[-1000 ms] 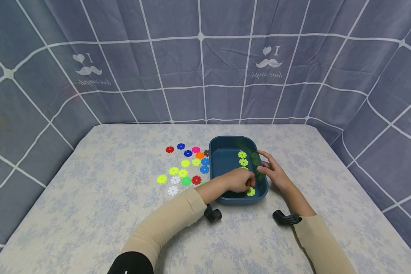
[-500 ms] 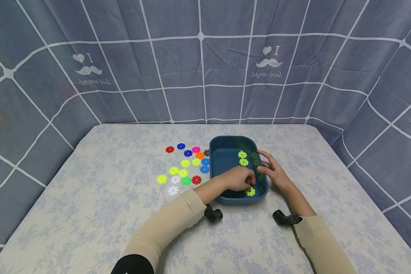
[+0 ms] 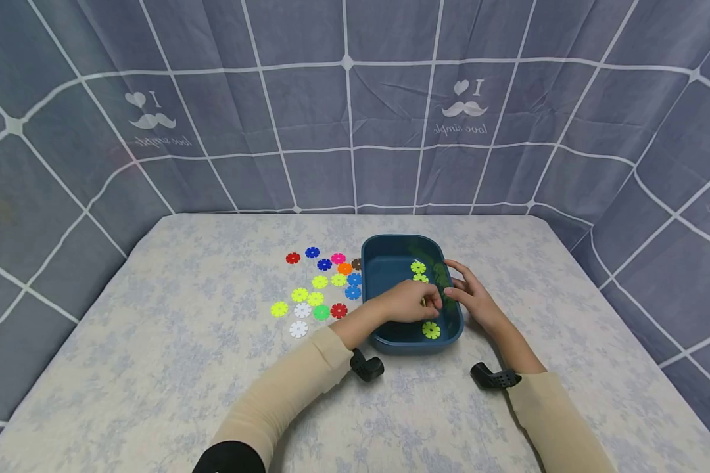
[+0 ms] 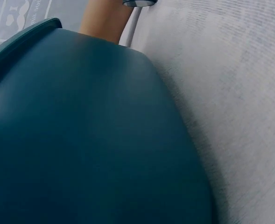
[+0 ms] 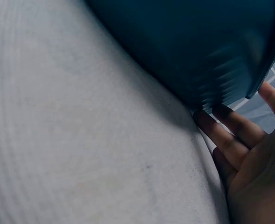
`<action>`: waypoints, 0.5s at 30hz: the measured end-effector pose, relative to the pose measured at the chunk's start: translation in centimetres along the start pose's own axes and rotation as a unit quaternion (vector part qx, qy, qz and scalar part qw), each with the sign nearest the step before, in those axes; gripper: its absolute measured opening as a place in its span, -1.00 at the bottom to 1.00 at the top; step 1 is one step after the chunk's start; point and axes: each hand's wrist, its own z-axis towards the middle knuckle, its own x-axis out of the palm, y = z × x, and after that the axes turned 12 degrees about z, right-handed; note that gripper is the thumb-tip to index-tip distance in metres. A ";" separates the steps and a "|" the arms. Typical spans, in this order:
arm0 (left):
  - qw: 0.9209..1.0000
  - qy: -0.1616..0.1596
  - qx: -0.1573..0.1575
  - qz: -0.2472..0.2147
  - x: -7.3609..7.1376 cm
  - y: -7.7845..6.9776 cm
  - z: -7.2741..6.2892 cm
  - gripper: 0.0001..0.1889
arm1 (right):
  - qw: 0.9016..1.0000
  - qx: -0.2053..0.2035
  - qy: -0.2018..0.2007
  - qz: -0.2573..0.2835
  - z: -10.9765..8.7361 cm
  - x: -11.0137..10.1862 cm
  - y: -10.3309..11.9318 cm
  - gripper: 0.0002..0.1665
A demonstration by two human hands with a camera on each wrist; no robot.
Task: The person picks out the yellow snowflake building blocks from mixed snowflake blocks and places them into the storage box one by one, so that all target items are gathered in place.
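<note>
A dark teal plastic bin (image 3: 384,272) stands on the table, with several yellow-green snowflake building discs (image 3: 430,330) in a line inside it. My left hand (image 3: 408,301) reaches over its left side, fingers curled, hiding part of the line. A sliver of yellow-green disc shows between its thumb and fingers. At the bin's right side, my right hand (image 3: 476,301) holds the rim, thumb over the edge and fingers against the outer wall. In the right wrist view the fingertips (image 5: 223,112) touch that wall. The left wrist view is filled mostly by the bin's outside (image 4: 95,126).
Loose snowflake discs in red, blue, pink, orange, brown, green, white and yellow-green lie left of the bin, among them a white disc (image 3: 298,328) and a red disc (image 3: 292,258). A grey checked curtain (image 3: 307,112) hangs behind the pale patterned table (image 3: 183,328).
My left hand has moved slightly away from me inside the bin, uncovering the nearest yellow-green disc, which has shifted a little left. The right hand has stayed at the rim.
</note>
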 end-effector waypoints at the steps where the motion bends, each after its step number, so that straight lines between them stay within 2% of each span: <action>1: 1.000 -0.002 0.000 -0.001 -0.1 0.0 -0.1 -0.92 | 1.000 0.000 0.000 0.001 0.0 0.0 0.0 -0.26; 15: 0.999 -0.035 -0.009 -0.002 -2.2 0.6 -1.8 -0.91 | 1.000 0.008 -0.011 -0.008 0.1 0.0 -0.1 -0.26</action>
